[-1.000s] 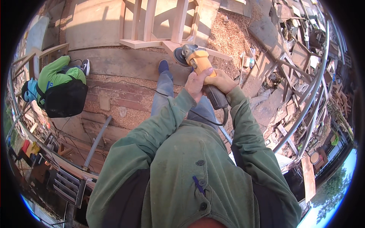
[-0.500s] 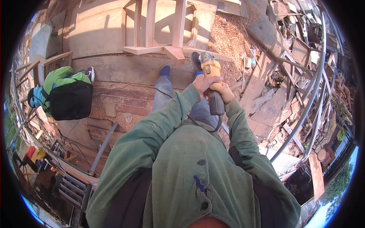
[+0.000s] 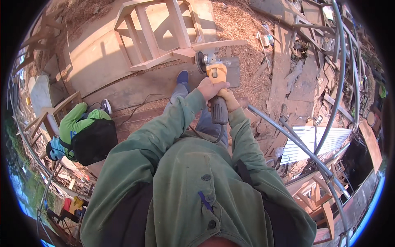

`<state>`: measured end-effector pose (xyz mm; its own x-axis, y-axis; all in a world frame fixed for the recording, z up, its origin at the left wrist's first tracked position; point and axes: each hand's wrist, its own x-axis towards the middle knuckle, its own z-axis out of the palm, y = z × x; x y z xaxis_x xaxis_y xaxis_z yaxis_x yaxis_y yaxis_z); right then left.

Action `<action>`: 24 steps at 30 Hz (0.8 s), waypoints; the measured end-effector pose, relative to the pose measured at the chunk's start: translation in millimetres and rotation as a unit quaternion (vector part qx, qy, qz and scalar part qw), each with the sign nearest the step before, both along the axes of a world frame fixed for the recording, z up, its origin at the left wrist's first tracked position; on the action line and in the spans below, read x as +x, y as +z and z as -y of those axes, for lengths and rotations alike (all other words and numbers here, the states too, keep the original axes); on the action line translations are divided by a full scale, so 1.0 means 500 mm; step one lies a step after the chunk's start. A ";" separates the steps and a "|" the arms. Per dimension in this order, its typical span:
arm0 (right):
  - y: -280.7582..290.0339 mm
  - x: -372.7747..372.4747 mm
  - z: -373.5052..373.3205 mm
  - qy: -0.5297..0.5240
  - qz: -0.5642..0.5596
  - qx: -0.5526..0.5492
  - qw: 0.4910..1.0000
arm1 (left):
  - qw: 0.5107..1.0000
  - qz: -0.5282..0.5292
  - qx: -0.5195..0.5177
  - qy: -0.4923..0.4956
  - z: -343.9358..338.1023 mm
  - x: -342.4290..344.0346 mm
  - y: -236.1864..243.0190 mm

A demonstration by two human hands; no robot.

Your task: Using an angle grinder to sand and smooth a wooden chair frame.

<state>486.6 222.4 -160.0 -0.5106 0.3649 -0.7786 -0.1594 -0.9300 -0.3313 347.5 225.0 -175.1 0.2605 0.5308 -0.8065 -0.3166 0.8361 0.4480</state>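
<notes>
Grip: left hand (image 3: 210, 87) and right hand (image 3: 231, 101) both wrapped round the angle grinder (image 3: 217, 73), close together.
Grinder: in the grip, yellow body ahead, dark rear end toward the green jacket (image 3: 181, 177).
Disc (image 3: 200, 62): ahead-left of grip, edge right by the short block (image 3: 184, 53) on the wooden frame (image 3: 178, 24); contact or small gap, can't tell.
Frame edge: curved rail (image 3: 226, 43) crosses ahead of grip, free end sticking out ahead-right.
Room ahead-right: sawdust (image 3: 234, 24) strip between frame and scrap wood (image 3: 303, 87).
Right-rear limit: metal pipe (image 3: 273, 122), near end just right of grip, running away behind-right.
Left side: blue shoe (image 3: 183, 76) near, ahead-left of grip; co-worker (image 3: 76, 127) with black backpack (image 3: 95, 142) well apart.
</notes>
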 end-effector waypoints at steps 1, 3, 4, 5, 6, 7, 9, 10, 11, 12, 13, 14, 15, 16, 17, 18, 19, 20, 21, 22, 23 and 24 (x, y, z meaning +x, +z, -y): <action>0.010 -0.002 -0.002 -0.007 0.000 -0.005 1.000 | 1.000 0.001 0.000 -0.008 0.007 0.004 0.003; 0.021 0.007 0.010 -0.019 -0.002 -0.009 1.000 | 1.000 0.006 -0.009 -0.013 0.032 0.017 0.017; 0.029 0.015 0.032 -0.026 0.001 -0.019 0.999 | 1.000 0.006 -0.014 -0.014 0.039 0.018 0.025; 0.037 0.024 0.052 -0.032 0.004 -0.030 0.999 | 1.000 0.003 -0.013 -0.019 0.040 0.020 0.031; 0.039 0.029 0.063 -0.037 0.006 -0.042 0.998 | 0.999 0.006 -0.024 -0.032 0.040 0.023 0.037; 0.033 0.033 0.063 -0.042 0.001 -0.041 0.998 | 0.998 0.008 -0.036 -0.043 0.038 0.026 0.044; 0.020 0.036 0.048 -0.025 -0.010 -0.034 0.999 | 0.997 0.004 -0.048 -0.059 0.036 0.028 0.046; 0.012 0.035 0.038 -0.016 -0.016 -0.030 0.999 | 0.999 -0.009 -0.037 -0.038 0.032 0.027 0.039; 0.000 0.033 0.031 -0.022 -0.019 -0.029 0.999 | 0.999 -0.020 -0.026 -0.018 0.025 0.026 0.034; -0.017 0.028 0.022 -0.021 -0.019 -0.011 1.000 | 0.999 -0.030 -0.015 0.001 0.019 0.024 0.029; -0.033 0.022 0.014 -0.020 -0.019 0.008 1.000 | 0.999 -0.032 -0.015 -0.004 0.011 0.020 0.023; -0.038 0.011 0.007 -0.015 -0.021 0.025 0.999 | 0.999 -0.031 -0.014 0.008 0.001 0.009 0.021; -0.040 0.005 0.003 -0.017 -0.024 0.023 0.999 | 0.999 -0.028 -0.013 0.019 -0.007 -0.002 0.021; -0.041 0.000 -0.001 -0.017 -0.031 0.011 0.999 | 0.999 -0.025 -0.012 0.030 -0.008 -0.008 0.021; -0.041 -0.005 -0.003 -0.017 -0.036 -0.001 0.999 | 0.999 -0.027 -0.014 0.027 -0.003 -0.010 0.019; -0.039 -0.009 0.000 -0.018 -0.041 -0.013 0.999 | 0.999 -0.017 -0.026 0.028 0.004 -0.010 0.018; -0.038 -0.010 0.005 -0.023 -0.041 -0.013 0.999 | 0.999 -0.006 -0.037 0.028 0.006 -0.012 0.016; -0.035 -0.007 0.015 -0.023 -0.035 -0.027 0.999 | 0.999 0.005 -0.047 0.027 0.008 -0.014 0.014; -0.027 0.000 0.023 -0.022 -0.028 -0.037 0.999 | 0.999 0.007 -0.043 0.021 0.007 -0.012 0.023; -0.018 0.004 0.032 -0.023 -0.021 -0.048 0.998 | 0.999 -0.003 -0.052 -0.014 0.012 -0.009 0.035; -0.008 0.006 0.045 -0.031 -0.018 -0.043 0.998 | 0.997 -0.013 -0.061 -0.051 0.017 -0.006 0.049; 0.003 0.006 0.061 -0.053 -0.016 -0.044 0.997 | 0.993 -0.025 -0.072 -0.087 0.021 -0.006 0.057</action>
<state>489.7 191.8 -158.5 -0.4972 0.3493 -0.7942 -0.2676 -0.9325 -0.2426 344.3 214.7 -146.6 0.2966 0.3599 -0.8846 -0.1421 0.9326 0.3317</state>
